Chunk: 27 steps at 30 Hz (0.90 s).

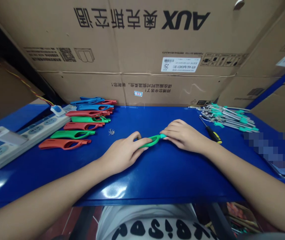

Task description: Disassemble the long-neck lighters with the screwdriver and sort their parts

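Over the middle of the blue table, my left hand (125, 150) is closed around the rear of a green lighter handle (153, 141), whose looped trigger guard shows beyond the fingers. My right hand (183, 136) pinches a small teal piece (162, 136) at the front tip of that handle. Whatever else lies inside the right fingers is hidden. Close to my left hand is a little pile of screws (111, 132). Several orange, green, red and blue lighter handles (65, 144) lie in a row on the left.
A white power strip (30, 133) with plugs runs along the left. Metal lighter rods with teal parts (227, 115) are heaped at the back right, beside a yellow-and-black screwdriver (213, 134). A large cardboard sheet (95, 60) stands behind the blue table (157, 180). A blurred-out object lies far right.
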### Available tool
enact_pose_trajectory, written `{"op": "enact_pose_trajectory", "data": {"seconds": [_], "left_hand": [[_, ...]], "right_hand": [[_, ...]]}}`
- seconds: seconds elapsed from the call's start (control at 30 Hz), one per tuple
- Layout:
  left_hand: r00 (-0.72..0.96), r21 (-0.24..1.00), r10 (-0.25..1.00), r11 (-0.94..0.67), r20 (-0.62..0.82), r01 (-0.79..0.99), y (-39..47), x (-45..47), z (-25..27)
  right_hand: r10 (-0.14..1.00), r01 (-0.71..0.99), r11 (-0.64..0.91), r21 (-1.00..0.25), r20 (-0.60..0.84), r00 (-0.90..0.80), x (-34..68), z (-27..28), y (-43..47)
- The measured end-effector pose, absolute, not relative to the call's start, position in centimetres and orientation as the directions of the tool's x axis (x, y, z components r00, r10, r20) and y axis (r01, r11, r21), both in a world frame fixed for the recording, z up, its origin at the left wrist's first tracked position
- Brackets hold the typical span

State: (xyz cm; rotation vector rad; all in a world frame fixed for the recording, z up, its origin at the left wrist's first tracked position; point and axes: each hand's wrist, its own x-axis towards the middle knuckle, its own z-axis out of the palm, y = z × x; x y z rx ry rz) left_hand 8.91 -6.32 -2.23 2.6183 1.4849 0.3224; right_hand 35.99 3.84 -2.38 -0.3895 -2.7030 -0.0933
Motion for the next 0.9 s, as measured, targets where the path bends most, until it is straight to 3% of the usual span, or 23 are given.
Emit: {"op": "enact_pose_trajectory", "data": {"seconds": [0.13, 0.37, 0.57, 0.9], "left_hand": [[0.519, 0.212, 0.84, -0.543, 0.161, 0.813, -6.3, 8.8, -2.5], [0.533, 0.25, 0.809, -0.585, 0.248, 0.771, -6.1, 8.7, -3.0], [0.534, 0.307, 0.777, -0.625, 0.333, 0.718, -5.9, 8.6, -3.3], [0.575, 0.2, 0.746, -0.653, 0.335, 0.73, -5.8, 8.6, -3.4]], "right_hand": [[0.231, 0.276, 0.959, 0.057, 0.403, -0.885, 35.7, -2.4, 3.6], [0.08, 0.242, 0.906, 0.348, 0.42, -0.904, 35.1, -2.4, 2.7], [0.05, 0.27, 0.879, 0.393, 0.487, -0.872, 34.9, -2.4, 2.4], [0.026, 0.242, 0.892, 0.382, 0.491, -0.871, 34.7, -2.7, 2.4]]}}
